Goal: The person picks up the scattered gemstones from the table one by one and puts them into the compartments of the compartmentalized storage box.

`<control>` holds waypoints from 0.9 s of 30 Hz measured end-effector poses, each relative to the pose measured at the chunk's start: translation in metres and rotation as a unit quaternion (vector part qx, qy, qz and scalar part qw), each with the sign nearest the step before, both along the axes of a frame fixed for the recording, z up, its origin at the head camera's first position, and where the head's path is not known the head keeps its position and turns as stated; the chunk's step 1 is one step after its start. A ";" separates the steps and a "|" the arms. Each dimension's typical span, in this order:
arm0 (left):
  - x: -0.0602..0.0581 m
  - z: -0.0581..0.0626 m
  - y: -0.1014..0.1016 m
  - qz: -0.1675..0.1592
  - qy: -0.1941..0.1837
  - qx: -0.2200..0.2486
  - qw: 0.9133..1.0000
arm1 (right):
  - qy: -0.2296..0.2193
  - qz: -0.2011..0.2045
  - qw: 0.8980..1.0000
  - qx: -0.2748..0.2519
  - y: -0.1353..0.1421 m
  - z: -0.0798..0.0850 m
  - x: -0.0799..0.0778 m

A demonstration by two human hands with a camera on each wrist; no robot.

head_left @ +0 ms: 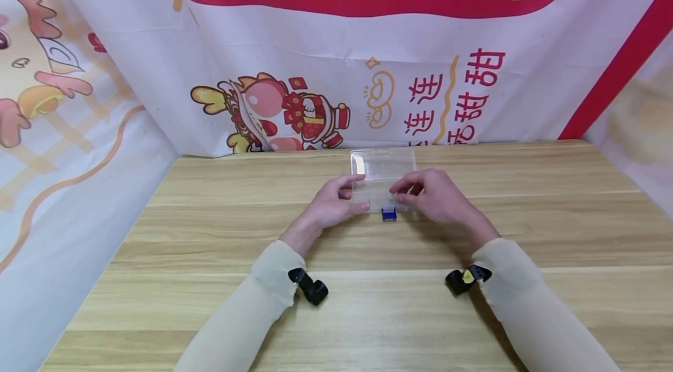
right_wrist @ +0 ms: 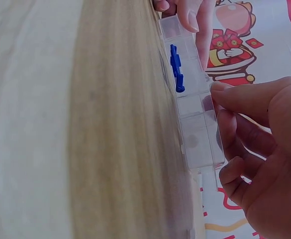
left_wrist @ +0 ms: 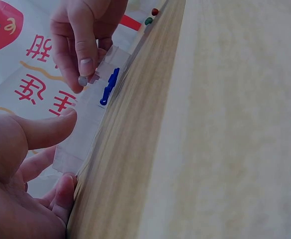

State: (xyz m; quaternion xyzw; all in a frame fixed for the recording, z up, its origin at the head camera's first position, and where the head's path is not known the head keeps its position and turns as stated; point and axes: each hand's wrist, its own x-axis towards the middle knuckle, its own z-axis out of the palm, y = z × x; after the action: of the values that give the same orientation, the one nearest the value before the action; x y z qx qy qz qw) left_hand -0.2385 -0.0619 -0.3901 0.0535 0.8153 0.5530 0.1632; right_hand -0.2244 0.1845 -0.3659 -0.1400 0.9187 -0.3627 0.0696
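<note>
A clear plastic compartment box (head_left: 375, 188) lies near the back of the table with its lid (head_left: 389, 162) raised behind it. A blue latch (head_left: 389, 214) sits at its front edge. My left hand (head_left: 333, 202) holds the box's left end, thumb by the front corner and fingers along the side. Over the right part of the box, my right hand (head_left: 433, 194) pinches a small greyish round bead (left_wrist: 82, 80) between thumb and fingertips. In the right wrist view the box's dividers (right_wrist: 192, 115) show close beside that hand's fingers.
Past the right hand, a red bead (left_wrist: 155, 11) and a green bead (left_wrist: 148, 21) lie on the table. The wooden table (head_left: 336, 313) ends at a printed cloth (head_left: 315, 39) hanging just behind the box.
</note>
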 end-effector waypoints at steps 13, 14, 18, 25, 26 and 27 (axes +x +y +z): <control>0.000 0.000 0.000 0.001 -0.005 0.001 1.000 | 0.001 0.001 1.000 0.005 0.001 -0.002 -0.001; 0.000 0.000 0.000 0.001 -0.005 0.000 1.000 | 0.001 0.001 1.000 0.006 0.001 -0.002 -0.001; 0.000 0.000 0.000 0.001 -0.005 -0.001 1.000 | 0.002 0.002 1.000 0.007 0.001 -0.002 -0.001; 0.001 0.000 0.000 0.001 -0.001 -0.005 1.000 | 0.005 0.003 1.000 0.007 -0.001 -0.003 -0.001; 0.001 0.000 0.000 0.001 -0.001 -0.006 1.000 | 0.006 0.003 1.000 0.007 -0.001 -0.003 -0.001; 0.001 0.000 0.000 0.002 0.000 -0.008 1.000 | 0.007 0.003 1.000 0.007 -0.001 -0.003 -0.001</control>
State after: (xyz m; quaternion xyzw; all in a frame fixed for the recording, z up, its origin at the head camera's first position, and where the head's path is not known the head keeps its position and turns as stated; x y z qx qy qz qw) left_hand -0.2377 -0.0615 -0.3900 0.0509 0.8196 0.5470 0.1627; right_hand -0.2249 0.1832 -0.3691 -0.1444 0.9213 -0.3552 0.0653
